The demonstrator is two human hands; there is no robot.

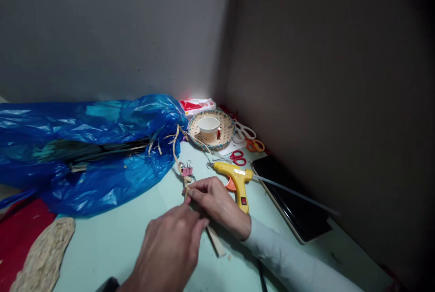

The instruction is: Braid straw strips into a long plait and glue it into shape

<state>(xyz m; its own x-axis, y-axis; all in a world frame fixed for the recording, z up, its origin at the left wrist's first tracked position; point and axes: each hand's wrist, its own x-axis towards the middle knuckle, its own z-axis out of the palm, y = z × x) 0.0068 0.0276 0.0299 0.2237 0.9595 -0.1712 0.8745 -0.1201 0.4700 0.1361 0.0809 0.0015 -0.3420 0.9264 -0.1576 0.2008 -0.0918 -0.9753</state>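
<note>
My right hand (219,203) is closed in a pinch on a twisted straw-coloured fibre strand (176,147), just below a pink binder clip (187,171). Close beside it, my left hand (170,237) is curled with its fingertips at the strand's lower end; the back of the hand hides most of its grip. Under the hands a flat wooden strip (215,241) lies on the table, its near end showing. Right of my right hand rests a yellow hot glue gun (234,173) with a clear glue stick out of its back.
Left lies a blue plastic bag (112,192) with dried stalks inside. A woven tray (193,135) holds a paper cup (208,128). Red-handled scissors (238,158), orange-handled scissors (255,146) and a black tablet (292,201) lie right. A rough beige piece (47,255) sits front left. Walls bound the table.
</note>
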